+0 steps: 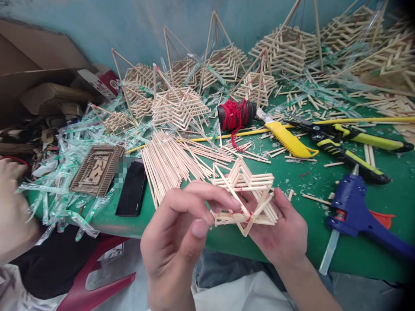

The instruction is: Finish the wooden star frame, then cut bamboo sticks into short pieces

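Viewing through the head camera, I find the star-shaped stick frame [259, 186] raised just above the near edge of the green table [311, 255], between both hands. The right hand [285, 233] supports it from below and behind, palm up, thumb against its right side: a grasp, though the far fingers are largely concealed. The left hand [175, 237] has one finger laid over the front sticks; its thumb and another fingertip come together at the left corner, and I cannot tell whether anything is pinched there. I judge the frame light, stiff along each stick, dry rather than slippery, and fragile at its joints, where red thread shows. I recommend holding it at the stacked corners with low pressure, avoiding single protruding sticks. As to markings, I read no brand on the glue gun [352, 207], the pliers [343, 151] or the yellow cutter [285, 136]. The phone [131, 190] has a dark screen; the marks on the red-and-white box [97, 82] are too small to read.
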{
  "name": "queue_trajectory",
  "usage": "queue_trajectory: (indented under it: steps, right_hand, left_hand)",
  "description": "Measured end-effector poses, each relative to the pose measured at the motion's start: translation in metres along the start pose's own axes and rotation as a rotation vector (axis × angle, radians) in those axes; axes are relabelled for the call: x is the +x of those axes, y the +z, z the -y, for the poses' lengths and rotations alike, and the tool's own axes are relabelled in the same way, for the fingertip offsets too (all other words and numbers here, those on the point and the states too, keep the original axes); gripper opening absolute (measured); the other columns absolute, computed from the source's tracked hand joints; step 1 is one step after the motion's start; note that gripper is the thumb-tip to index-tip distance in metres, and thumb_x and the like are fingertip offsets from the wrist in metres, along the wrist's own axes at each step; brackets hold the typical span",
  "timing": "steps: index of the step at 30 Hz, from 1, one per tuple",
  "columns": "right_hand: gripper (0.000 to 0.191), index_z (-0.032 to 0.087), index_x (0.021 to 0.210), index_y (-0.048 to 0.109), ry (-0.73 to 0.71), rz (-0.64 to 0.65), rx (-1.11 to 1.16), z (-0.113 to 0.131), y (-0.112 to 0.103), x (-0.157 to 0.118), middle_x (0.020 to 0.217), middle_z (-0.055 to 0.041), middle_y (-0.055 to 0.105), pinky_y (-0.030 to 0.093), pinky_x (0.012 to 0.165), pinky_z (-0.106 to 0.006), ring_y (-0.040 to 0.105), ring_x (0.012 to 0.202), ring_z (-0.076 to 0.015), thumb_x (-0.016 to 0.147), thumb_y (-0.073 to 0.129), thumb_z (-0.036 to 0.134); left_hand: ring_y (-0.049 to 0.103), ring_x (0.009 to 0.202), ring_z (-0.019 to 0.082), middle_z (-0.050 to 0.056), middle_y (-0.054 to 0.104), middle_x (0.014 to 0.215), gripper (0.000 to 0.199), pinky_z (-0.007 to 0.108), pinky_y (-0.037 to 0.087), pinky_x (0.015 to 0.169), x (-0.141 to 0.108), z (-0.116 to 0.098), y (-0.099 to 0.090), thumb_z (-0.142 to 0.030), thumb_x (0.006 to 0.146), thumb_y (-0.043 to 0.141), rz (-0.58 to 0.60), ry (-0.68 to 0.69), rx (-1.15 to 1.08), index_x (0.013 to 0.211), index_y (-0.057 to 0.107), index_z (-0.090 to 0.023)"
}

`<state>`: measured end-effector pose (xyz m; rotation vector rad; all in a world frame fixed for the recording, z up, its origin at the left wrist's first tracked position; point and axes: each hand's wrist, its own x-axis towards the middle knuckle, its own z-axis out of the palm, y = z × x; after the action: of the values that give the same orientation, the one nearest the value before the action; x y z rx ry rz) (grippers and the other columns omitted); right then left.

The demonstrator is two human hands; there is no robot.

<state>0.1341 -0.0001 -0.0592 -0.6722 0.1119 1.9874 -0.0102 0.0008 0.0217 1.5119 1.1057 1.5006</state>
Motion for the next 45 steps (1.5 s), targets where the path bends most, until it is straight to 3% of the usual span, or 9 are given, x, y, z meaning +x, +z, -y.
queue_trajectory:
  steps: [4,7,12,19,25,28,33,39,45]
  right_hand:
    - [0.042,0.027,0.119,0.071,-0.018,-0.009,-0.03,0.002,0.003,-0.002,0.115,-0.0046,0.072,0.053,0.099,-0.046,0.066,0.112,-0.0255,0.095,0.047,0.051]
    - [0.041,0.027,0.121,0.07,-0.009,-0.015,-0.024,0.002,0.003,-0.002,0.114,-0.0049,0.073,0.053,0.098,-0.048,0.067,0.109,-0.0264,0.095,0.048,0.051]
    - [0.045,0.028,0.13,0.064,-0.015,0.001,0.04,0.0,0.003,0.0,0.126,-0.0059,0.068,0.053,0.098,-0.051,0.066,0.111,-0.0283,0.095,0.045,0.05]
    - [0.045,0.029,0.132,0.063,-0.011,-0.009,0.016,0.001,0.005,-0.001,0.128,-0.0057,0.067,0.052,0.1,-0.05,0.065,0.115,-0.028,0.096,0.045,0.05]
    - [0.04,0.026,0.114,0.073,-0.001,-0.029,-0.021,0.002,0.006,-0.004,0.126,-0.0053,0.069,0.05,0.104,-0.051,0.062,0.121,-0.0287,0.094,0.048,0.051]
    - [0.04,0.027,0.117,0.072,-0.006,0.001,-0.014,0.001,0.001,-0.002,0.123,-0.0046,0.071,0.051,0.103,-0.05,0.063,0.118,-0.0277,0.095,0.048,0.051]
    - [0.041,0.027,0.12,0.071,-0.004,0.037,-0.021,0.0,-0.008,0.001,0.116,-0.0045,0.073,0.053,0.099,-0.05,0.068,0.107,-0.0272,0.092,0.054,0.052]
    - [0.045,0.028,0.127,0.066,0.003,0.049,-0.011,-0.001,-0.01,0.003,0.131,-0.0053,0.066,0.052,0.099,-0.052,0.064,0.117,-0.0301,0.091,0.053,0.053]
    - [0.046,0.029,0.126,0.067,-0.019,0.054,-0.04,-0.001,-0.008,0.002,0.129,-0.0053,0.068,0.051,0.101,-0.053,0.065,0.115,-0.0303,0.091,0.053,0.054]
  left_hand:
    - [0.061,0.059,0.017,0.001,0.061,0.066,0.009,0.032,0.052,0.056,0.0,0.0,0.008,-0.028,0.098,0.052,0.02,-0.02,-0.158,0.091,0.054,-0.022]
    - [0.048,0.044,0.01,-0.003,0.051,0.059,0.006,0.024,0.039,0.041,-0.001,0.001,0.008,-0.025,0.098,0.053,0.01,-0.022,-0.215,0.093,0.056,-0.021]
    - [0.052,0.064,0.015,0.002,0.053,0.069,0.006,0.029,0.042,0.054,-0.002,0.005,-0.002,-0.018,0.094,0.059,-0.022,0.029,0.027,0.088,0.063,-0.019]
    - [0.05,0.067,0.013,0.002,0.058,0.079,0.027,0.028,0.038,0.056,-0.005,0.007,-0.012,-0.011,0.089,0.061,0.175,0.033,0.259,0.115,0.063,-0.018]
    - [0.052,0.066,0.013,0.002,0.059,0.074,0.021,0.027,0.041,0.057,0.002,0.005,-0.009,-0.01,0.083,0.07,0.268,0.112,0.356,0.102,0.064,-0.018]
    - [0.051,0.066,0.012,0.002,0.058,0.072,0.018,0.026,0.04,0.056,0.004,0.005,-0.01,-0.004,0.083,0.068,0.293,0.117,0.395,0.095,0.064,-0.018]
    - [0.053,0.072,0.014,0.003,0.06,0.077,0.021,0.027,0.043,0.06,0.001,0.005,-0.011,0.0,0.084,0.062,0.231,0.114,0.307,0.095,0.064,-0.018]
    - [0.06,0.085,0.02,0.008,0.063,0.088,0.006,0.034,0.053,0.072,0.0,0.0,-0.004,-0.019,0.093,0.06,0.043,0.048,0.075,0.087,0.062,-0.018]
    - [0.058,0.053,0.013,0.002,0.061,0.074,0.013,0.026,0.05,0.045,0.0,-0.002,0.008,-0.031,0.097,0.056,0.002,-0.009,-0.153,0.088,0.054,-0.022]
